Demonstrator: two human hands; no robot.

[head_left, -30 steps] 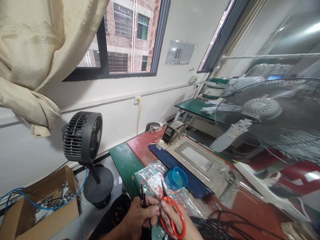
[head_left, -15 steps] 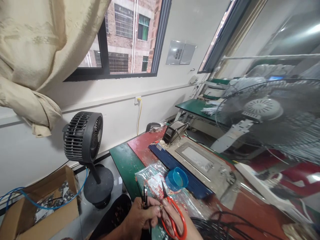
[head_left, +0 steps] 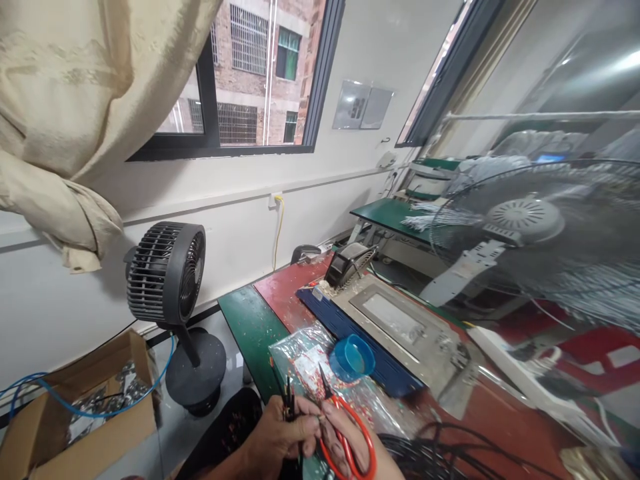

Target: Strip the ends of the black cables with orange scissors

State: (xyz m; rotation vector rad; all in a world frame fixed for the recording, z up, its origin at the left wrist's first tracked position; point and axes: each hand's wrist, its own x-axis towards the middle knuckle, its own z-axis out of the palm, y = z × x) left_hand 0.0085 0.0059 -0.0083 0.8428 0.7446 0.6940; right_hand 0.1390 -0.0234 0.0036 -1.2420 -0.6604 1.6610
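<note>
My left hand is closed around several thin black cables, whose ends stick up past the fingers. In my right hand is a pair of scissors with red handles, the dark blades pointing up and away. The fingertips of both hands meet at a small cable end, too small to make out fully. Beyond them lies a clear plastic bag strewn with small red and pale bits. A blue round container stands at its right edge.
Coiled black cables lie on the red tabletop at right. Behind the container are a blue strip and a beige flat device. A black fan and a cardboard box stand left; a large fan is at right.
The scissors' blades have tipped slightly to the left. Both hands keep their hold, with their fingertips still together; the view has shifted a little.
</note>
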